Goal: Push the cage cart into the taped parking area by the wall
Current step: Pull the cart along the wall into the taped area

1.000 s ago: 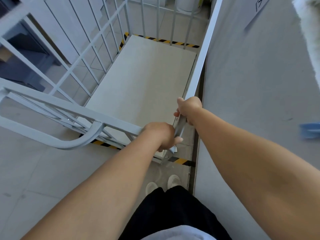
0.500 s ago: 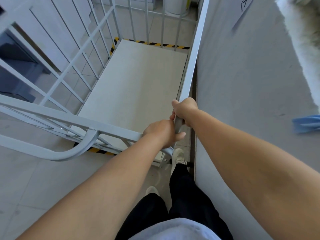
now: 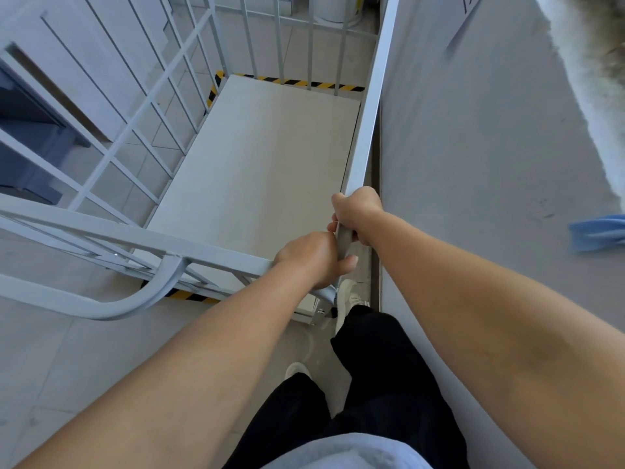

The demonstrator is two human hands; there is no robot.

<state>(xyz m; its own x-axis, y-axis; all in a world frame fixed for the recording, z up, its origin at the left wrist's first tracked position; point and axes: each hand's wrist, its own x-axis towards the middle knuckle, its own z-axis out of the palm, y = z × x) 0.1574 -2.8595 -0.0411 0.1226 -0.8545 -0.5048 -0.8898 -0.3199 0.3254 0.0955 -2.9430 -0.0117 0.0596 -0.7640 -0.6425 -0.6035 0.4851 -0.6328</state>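
Head: fingers (image 3: 333, 228) wrap cage cart (image 3: 367, 123).

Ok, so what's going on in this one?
A person is steering a white cage cart alongside the grey wall. Both hands grip its near right corner: the left hand on the end rail, the right hand on the wall-side top rail. Black-and-yellow floor tape shows around the cart's base.

blue object (image 3: 598, 233) right edge | paper sign (image 3: 468, 20) on wall | white cylinder (image 3: 334, 8) far
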